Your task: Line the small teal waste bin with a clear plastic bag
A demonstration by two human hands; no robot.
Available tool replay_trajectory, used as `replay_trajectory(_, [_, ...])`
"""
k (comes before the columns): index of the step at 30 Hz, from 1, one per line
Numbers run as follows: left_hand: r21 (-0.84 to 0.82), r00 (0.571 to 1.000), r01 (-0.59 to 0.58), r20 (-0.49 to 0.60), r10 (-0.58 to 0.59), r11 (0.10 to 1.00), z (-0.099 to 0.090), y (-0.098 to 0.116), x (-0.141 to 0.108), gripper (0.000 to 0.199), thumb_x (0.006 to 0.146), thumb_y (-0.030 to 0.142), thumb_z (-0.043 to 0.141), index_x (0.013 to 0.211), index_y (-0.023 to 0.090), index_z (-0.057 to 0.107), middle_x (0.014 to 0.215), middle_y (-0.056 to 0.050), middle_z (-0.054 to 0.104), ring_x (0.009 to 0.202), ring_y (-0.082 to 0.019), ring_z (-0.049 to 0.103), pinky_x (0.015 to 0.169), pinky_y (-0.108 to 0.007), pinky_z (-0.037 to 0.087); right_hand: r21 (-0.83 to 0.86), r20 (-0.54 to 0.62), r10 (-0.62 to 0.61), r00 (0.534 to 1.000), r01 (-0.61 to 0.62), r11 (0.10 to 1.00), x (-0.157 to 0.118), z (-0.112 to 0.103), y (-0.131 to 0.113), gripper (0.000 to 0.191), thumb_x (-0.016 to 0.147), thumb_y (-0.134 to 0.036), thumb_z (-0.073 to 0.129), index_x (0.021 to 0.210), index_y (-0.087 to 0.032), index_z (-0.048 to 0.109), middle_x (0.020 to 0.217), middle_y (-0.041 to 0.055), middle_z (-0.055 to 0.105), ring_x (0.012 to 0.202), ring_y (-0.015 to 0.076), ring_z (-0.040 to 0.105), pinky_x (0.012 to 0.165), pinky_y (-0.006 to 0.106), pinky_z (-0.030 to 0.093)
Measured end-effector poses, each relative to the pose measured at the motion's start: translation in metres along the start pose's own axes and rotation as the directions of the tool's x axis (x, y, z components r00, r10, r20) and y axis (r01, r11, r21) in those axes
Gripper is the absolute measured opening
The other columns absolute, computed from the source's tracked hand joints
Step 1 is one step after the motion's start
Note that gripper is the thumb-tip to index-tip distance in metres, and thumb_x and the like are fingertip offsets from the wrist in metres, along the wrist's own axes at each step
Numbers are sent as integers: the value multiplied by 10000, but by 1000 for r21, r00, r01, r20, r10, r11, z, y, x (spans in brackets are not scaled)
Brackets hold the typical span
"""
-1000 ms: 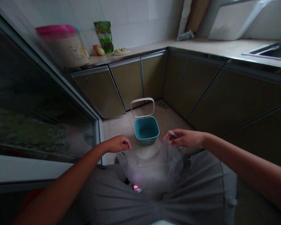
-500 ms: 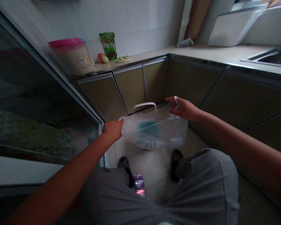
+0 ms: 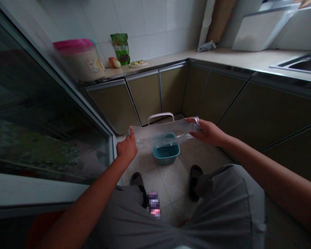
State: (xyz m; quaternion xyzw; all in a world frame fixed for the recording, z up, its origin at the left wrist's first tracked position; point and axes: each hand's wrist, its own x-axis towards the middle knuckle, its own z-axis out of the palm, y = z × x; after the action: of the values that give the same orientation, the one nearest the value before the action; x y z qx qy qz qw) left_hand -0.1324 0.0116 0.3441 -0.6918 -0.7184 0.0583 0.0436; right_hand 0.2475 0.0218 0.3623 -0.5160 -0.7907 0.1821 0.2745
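Note:
A clear plastic bag is stretched sideways between my two hands, above the floor. My left hand pinches its left end, the index finger pointing up along the edge. At the other end my right hand grips the bag, with film bunched round the fingers. Below and partly behind the film stands a teal plastic basin on the tiles; its far part shows blurred through the bag. Just beyond the bag rises a pale curved handle, and what it belongs to is mostly hidden.
A glass door closes off the left. Cabinets run along the back and right under a counter. On it are a pink-lidded tub, a green pouch, a small plate and a sink.
The bag has flattened and lifted into a narrow strip, uncovering the basin's front. My right hand has come down a little, and my left index finger has straightened upward.

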Motion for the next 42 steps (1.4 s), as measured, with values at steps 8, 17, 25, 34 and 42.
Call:
replay_trajectory(8, [-13, 987, -34, 158, 36, 999, 39, 4, 3, 989, 887, 319, 647, 1679, 163, 76, 1320, -221, 641, 1047, -342, 704, 834, -398, 517, 67, 78, 51, 996, -56, 996, -29, 43, 32, 545, 894, -389, 654, 1407, -209, 614, 1322, 113, 699, 1081, 286, 704, 926, 411, 567])
replay_trajectory(17, [-299, 998, 49, 52, -35, 953, 66, 25, 16, 744, 942, 381, 533, 1644, 339, 290, 1340, -94, 656, 1100, -286, 687, 838, -372, 527, 294, 17, 409, 912, -395, 870, -35, 56, 38, 271, 871, -386, 655, 1025, -172, 718, 889, 79, 753, 688, 175, 670, 606, 268, 536])
replay_trajectory(25, [-499, 994, 69, -37, -101, 864, 70, 32, 37, 764, 922, 404, 600, 1634, 341, 329, 1148, -42, 742, 982, -232, 699, 710, -303, 467, 425, -34, 557, 830, -492, 760, -30, 25, 5, 427, 880, -587, 645, 951, -166, 668, 681, 26, 628, 424, 79, 409, 402, 231, 323])
replay_trajectory(34, [-528, 985, -7, 140, 96, 849, 65, 23, 50, 907, 874, 430, 698, 1656, 328, 251, 981, -16, 750, 895, -215, 681, 682, -276, 392, -348, -491, -14, 871, -181, 920, -28, 53, -57, 238, 942, -373, 572, 1020, -194, 708, 1172, 144, 695, 1079, 313, 627, 951, 469, 478])
replay_trajectory(42, [-603, 971, -69, 141, 192, 795, 75, 15, 53, 875, 866, 259, 663, 1651, 314, 282, 846, 18, 694, 727, -150, 616, 629, -233, 370, -388, 568, 276, 775, -44, 921, 64, 179, -44, 433, 1070, -386, 395, 1069, -156, 762, 1079, 160, 761, 1015, 282, 715, 845, 344, 520])
